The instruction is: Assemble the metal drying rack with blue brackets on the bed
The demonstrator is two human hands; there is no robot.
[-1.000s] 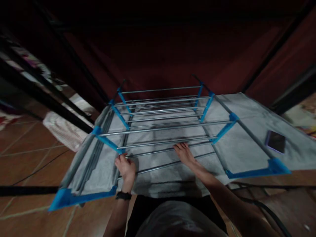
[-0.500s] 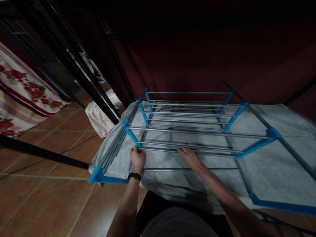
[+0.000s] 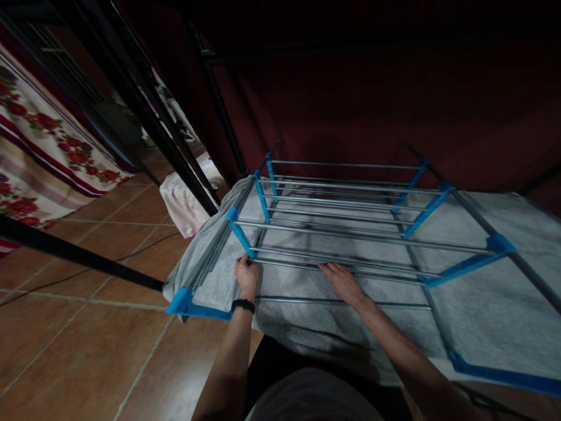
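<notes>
A rack of grey metal rods and blue plastic brackets lies across a grey cloth-covered bed. My left hand, with a black band on its wrist, is closed at the lower end of the near left blue bracket, where a rod meets it. Its fingertips are partly hidden. Further right, my right hand has its fingers bent over the lowest front rod; the thumb is out of sight. Another rod runs nearer my body, below both hands.
The grey cloth spreads under the rack. Black metal posts rise at the left, with a dark red curtain behind. Left of the bed are a tiled floor, a striped cloth, a thin cable and a flowered curtain.
The whole scene has shifted slightly to the right as the camera turned. Both hands keep the same places on the rack.
</notes>
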